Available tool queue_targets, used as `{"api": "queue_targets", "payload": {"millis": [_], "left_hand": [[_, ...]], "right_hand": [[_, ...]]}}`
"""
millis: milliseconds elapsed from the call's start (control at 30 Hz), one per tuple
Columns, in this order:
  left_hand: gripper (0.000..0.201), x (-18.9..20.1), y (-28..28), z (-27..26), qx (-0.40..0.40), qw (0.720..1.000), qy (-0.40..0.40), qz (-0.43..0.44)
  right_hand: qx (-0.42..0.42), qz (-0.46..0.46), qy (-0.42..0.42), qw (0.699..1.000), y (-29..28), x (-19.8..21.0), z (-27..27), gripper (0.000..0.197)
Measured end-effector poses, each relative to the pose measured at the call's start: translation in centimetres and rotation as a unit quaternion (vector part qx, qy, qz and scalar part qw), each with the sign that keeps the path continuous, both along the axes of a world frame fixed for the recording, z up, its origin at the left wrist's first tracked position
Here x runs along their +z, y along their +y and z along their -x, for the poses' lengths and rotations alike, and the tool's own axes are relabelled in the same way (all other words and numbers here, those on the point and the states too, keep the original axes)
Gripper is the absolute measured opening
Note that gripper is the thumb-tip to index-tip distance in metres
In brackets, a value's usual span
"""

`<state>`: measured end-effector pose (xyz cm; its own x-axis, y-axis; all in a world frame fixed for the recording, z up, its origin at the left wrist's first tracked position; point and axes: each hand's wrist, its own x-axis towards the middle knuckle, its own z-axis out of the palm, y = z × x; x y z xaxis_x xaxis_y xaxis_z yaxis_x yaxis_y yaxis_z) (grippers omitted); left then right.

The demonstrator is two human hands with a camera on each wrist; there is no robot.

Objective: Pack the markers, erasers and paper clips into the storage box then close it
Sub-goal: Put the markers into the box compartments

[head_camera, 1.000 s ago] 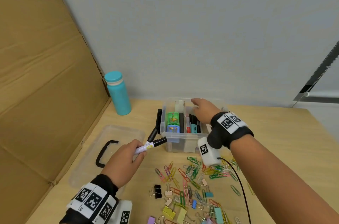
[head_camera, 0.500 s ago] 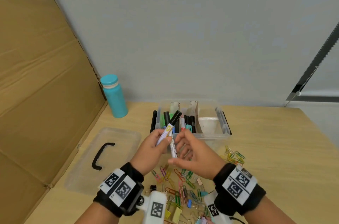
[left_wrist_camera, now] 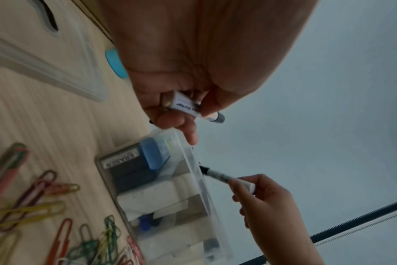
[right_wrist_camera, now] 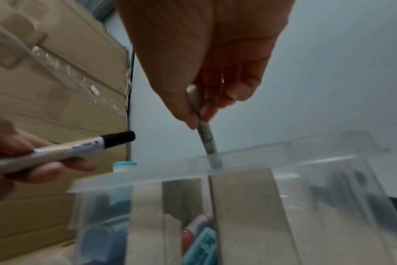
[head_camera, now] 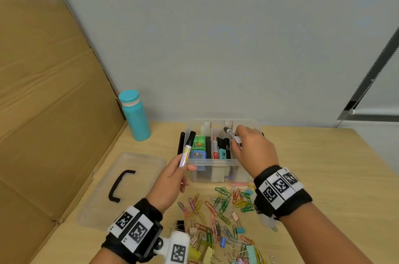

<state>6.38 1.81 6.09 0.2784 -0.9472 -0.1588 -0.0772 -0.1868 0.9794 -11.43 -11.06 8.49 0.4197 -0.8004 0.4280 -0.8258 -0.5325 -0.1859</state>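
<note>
The clear storage box (head_camera: 212, 163) stands open at mid-table, with erasers (head_camera: 198, 143) in its left section and markers (head_camera: 222, 147) in the middle one. My left hand (head_camera: 172, 174) holds a white marker with a black cap (head_camera: 187, 148) upright by the box's front left corner; the same marker (left_wrist_camera: 188, 105) shows in the left wrist view. My right hand (head_camera: 251, 149) pinches a thinner black-tipped marker (head_camera: 232, 134) over the box's right side, tip pointing down and back (right_wrist_camera: 210, 143). Coloured paper clips (head_camera: 220, 205) lie scattered in front of the box.
The clear lid (head_camera: 121, 188) with a black handle lies flat to the left of the box. A teal bottle (head_camera: 135, 115) stands at the back left beside a cardboard wall (head_camera: 47, 101). Binder clips (head_camera: 207, 250) lie at the near table edge.
Half a second ago both hands held markers together in front of the box. My right hand has since carried the thin marker over the box's right side; my left hand stays at the front left.
</note>
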Motion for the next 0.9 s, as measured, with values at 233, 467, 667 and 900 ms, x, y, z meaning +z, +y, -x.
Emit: {"api": "queue_targets", "payload": {"millis": [233,467,667,900], "left_hand": [[0.039,0.1,0.9,-0.1,-0.012,1.000,-0.007,0.013],[0.039,-0.6,1.0,-0.4,-0.003,0.996,-0.078,0.035],[0.047,-1.1,1.4,0.2,-0.030,0.976,-0.207,0.060],[0.061,1.9,-4.6,4.2,-0.054,0.890,-0.451,0.032]], "right_hand": [[-0.017,-0.017,0.194,0.981,-1.7,-0.9,-2.4,0.021],[-0.015,-0.059,0.171,0.983,-1.3,-2.2,-1.5,0.046],[-0.080,-0.079,-0.009,0.994,-0.9,-4.4,4.4,0.044],[-0.053,-0.179,-0.099,0.977,-1.1,-7.1,5.5,0.056]]}}
